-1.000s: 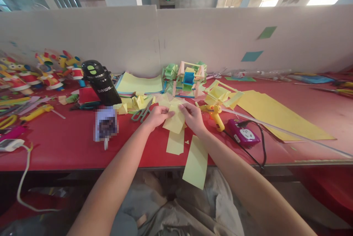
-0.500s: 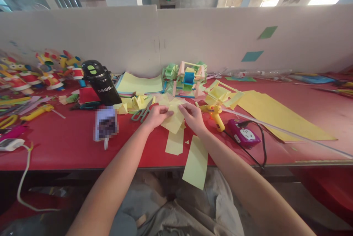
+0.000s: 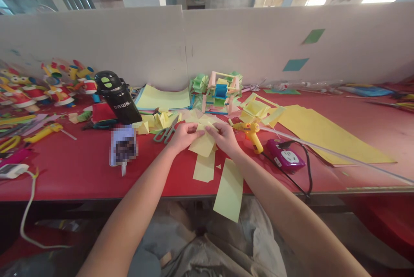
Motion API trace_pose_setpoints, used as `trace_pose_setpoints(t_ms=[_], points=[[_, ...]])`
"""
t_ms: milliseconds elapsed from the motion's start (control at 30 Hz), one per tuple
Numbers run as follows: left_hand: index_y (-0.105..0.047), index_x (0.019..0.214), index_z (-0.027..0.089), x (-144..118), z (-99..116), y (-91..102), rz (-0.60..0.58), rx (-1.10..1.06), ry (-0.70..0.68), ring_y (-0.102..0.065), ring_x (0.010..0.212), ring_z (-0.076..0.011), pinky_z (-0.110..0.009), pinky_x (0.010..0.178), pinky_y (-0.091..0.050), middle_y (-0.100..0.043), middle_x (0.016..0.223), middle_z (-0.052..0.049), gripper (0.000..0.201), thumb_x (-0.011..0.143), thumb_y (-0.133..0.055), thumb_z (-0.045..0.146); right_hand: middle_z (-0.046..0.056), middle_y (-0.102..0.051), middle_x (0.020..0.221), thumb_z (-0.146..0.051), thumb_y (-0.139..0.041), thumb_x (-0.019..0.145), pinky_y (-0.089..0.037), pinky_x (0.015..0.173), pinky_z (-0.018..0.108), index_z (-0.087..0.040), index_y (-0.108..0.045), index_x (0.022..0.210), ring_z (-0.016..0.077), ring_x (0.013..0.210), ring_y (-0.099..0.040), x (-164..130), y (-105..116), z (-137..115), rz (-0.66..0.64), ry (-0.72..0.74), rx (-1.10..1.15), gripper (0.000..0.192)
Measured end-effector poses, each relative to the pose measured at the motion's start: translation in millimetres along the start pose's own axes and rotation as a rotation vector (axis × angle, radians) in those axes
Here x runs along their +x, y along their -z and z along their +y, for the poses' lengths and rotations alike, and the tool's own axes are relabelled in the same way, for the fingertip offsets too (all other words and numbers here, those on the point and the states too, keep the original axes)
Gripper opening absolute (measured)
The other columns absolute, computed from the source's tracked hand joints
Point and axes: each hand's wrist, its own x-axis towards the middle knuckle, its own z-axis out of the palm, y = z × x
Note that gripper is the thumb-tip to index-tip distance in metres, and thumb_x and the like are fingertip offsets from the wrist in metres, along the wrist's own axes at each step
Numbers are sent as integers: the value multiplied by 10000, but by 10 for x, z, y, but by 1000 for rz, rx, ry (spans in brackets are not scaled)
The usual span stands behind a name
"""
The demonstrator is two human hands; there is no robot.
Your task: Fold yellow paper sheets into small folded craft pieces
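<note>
A piece of pale yellow paper (image 3: pixel 203 144) is pinched between both hands just above the table. My left hand (image 3: pixel 185 137) grips its left side, thumb on top. At the upper right of the sheet, my right hand (image 3: pixel 224 138) is closed on it, fingertips close to the left thumb. Below it on the table lies another pale yellow strip (image 3: pixel 204 168). A larger yellow rectangle of paper (image 3: pixel 229 188) hangs over the front edge by my right forearm. Scissors (image 3: pixel 164 133) with green handles lie beside my left hand. The fingers partly hide the paper's upper edge.
Right of my hands lies a yellow glue gun (image 3: pixel 250 132), near a purple power socket (image 3: pixel 287 156) with a black cable. Behind stands a paper wheel model (image 3: pixel 221 91). A black bottle (image 3: pixel 118 100), a phone-like blurred object (image 3: pixel 123 145) and yellow sheets (image 3: pixel 323 134) flank the middle.
My right hand has shifted slightly left along the paper, bringing its fingertips nearer to my left thumb. The paper between the hands has turned a little; the other things lie as before.
</note>
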Motion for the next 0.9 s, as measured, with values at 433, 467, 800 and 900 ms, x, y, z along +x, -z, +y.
trace_pose_setpoints(t_ms=[433,467,800,900], points=[[-755,941,159,-2,31,-6,-16,-23,50,-726,918,-340,-469,822,-573,-779,912,-84,409,646,-833,431,-13,-489,588,-617,-656,796,-322,523,266,-185,-568,621,115,569,-406,-6,-6,-15,27,-14,99,474],[-753,935,158,-2,28,-2,-16,-18,56,-725,919,-344,-472,822,-570,-779,913,-89,413,641,-835,436,-2,-552,619,-606,-682,777,-358,539,267,-181,-623,672,123,583,-449,-3,-2,0,42,-36,120,442],[-764,878,151,27,-58,36,-39,-35,113,-729,849,-325,-456,806,-568,-779,877,-100,384,625,-845,428,28,-651,669,-565,-717,762,-435,582,287,-180,-700,744,151,610,-539,11,15,75,81,-38,130,386],[-763,871,150,18,-45,48,21,-10,107,-729,864,-331,-444,785,-569,-779,874,-103,379,621,-844,423,51,-693,738,-558,-722,758,-469,608,299,-175,-739,805,171,655,-581,20,22,83,49,-107,159,386]])
